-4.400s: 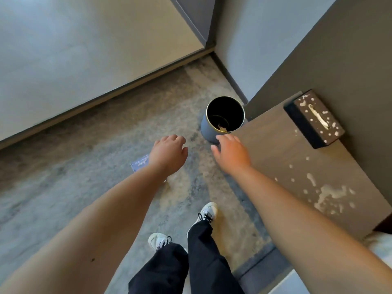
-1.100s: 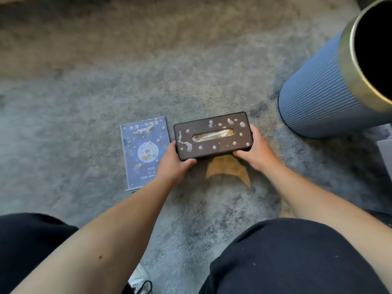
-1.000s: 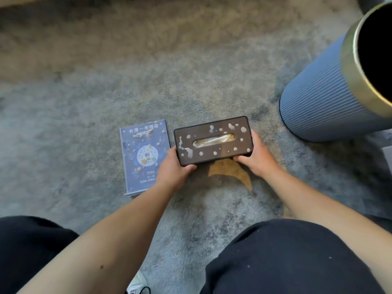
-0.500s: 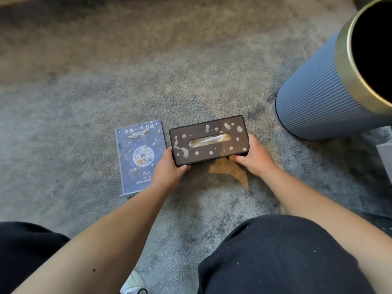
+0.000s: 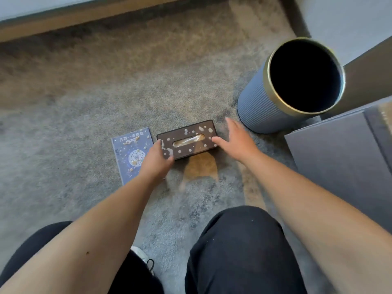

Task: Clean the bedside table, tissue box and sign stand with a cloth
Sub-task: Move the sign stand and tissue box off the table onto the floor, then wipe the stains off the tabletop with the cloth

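One tissue box [image 5: 187, 139], dark and dotted with pale splashes, was seen lying flat on the carpet [image 5: 63, 115], its slot facing up with a tissue showing in it. One sign [image 5: 133, 153], blue with printed characters and likewise spattered, lay flat just beside the box on its left; its near corner was covered by the left hand [image 5: 156, 161]. One ribbed blue bin [image 5: 261, 109] with a gold rim stood upright to the right of the box, apart from it; its inside was dark and nothing could be made out there. One grey slab [image 5: 339, 158] was cut off at the right edge.

Two hands were counted. The left hand was laid against the box's left end, thumb on the near corner; its fingers were hidden behind the hand, so the grip could not be told. The right hand [image 5: 237, 141] was spread with fingers straight, blurred, at the box's right end, holding nothing; whether it touched the box could not be told.

Two black-trousered knees [image 5: 239, 247] and part of one white shoe [image 5: 141, 254] were seen below.
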